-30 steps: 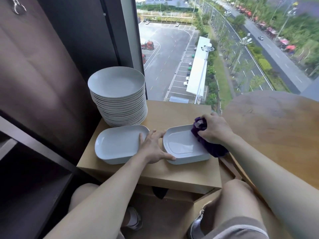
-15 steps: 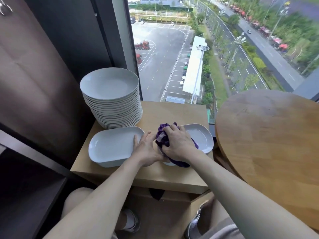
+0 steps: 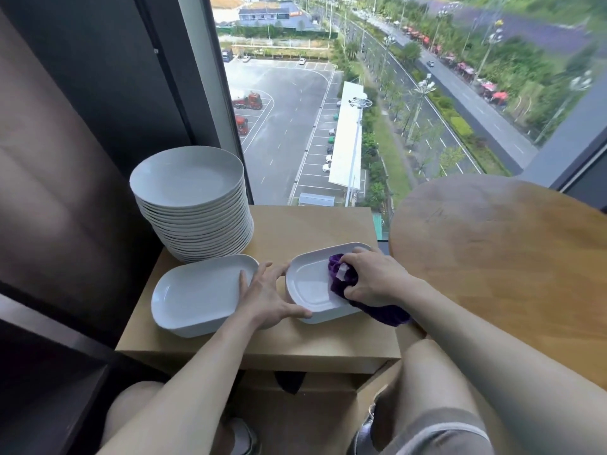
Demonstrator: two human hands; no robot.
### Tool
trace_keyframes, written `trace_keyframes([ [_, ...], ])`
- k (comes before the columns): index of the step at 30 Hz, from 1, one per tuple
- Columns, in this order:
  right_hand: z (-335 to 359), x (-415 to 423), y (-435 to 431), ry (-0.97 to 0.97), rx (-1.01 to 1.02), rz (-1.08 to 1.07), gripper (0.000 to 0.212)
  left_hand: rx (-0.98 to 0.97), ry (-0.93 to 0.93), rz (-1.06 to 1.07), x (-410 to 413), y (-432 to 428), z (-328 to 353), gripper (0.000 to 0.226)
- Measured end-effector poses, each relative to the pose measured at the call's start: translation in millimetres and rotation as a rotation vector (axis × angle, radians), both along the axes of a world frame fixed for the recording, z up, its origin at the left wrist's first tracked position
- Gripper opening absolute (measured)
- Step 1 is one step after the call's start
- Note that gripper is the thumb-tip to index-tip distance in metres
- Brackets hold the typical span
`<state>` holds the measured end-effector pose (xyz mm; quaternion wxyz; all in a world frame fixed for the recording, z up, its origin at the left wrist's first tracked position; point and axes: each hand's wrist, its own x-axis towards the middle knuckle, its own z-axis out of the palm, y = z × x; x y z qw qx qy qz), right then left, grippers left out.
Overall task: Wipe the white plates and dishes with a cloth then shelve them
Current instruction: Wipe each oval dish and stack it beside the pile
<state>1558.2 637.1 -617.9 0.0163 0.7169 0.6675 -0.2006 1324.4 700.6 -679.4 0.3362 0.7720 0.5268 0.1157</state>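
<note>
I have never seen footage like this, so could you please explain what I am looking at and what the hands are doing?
There is no machine: a person works bare-handed, and the one picture comes from a camera worn on the head, looking down. On a low wooden stand sit a stack of round white plates and two oblong white dishes. The right hand grips a purple cloth and presses it into the right dish. The left hand rests open between the left dish and the right one, thumb against the latter.
</note>
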Motion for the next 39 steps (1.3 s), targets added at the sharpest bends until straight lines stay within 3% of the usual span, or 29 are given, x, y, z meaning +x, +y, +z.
trace_keyframes([
  [9, -4, 27, 30, 0.133, 0.150, -0.183, 0.022, 0.007, 0.036, -0.012, -2, 5, -12, 0.121],
  [13, -19, 3, 44, 0.098, 0.243, -0.239, 0.041, -0.001, 0.025, -0.015, -3, 5, -14, 0.126],
  [17, -29, -30, 47, 0.131, 0.287, -0.210, 0.046, 0.022, 0.020, -0.024, 0, -1, -3, 0.115],
  [23, -28, -75, 42, 0.140, 0.248, 0.033, 0.028, 0.003, 0.019, -0.036, 1, -6, 8, 0.107],
  [28, -19, -56, 20, 0.182, 0.112, 0.187, 0.035, -0.011, -0.007, -0.021, 1, -5, 7, 0.108],
  [32, -11, -41, 8, 0.052, 0.063, 0.203, 0.035, -0.002, 0.024, -0.023, 0, -2, 1, 0.121],
  [39, 5, 5, 0, -0.100, -0.005, 0.111, 0.019, 0.020, 0.048, -0.034, -1, 3, -7, 0.124],
])
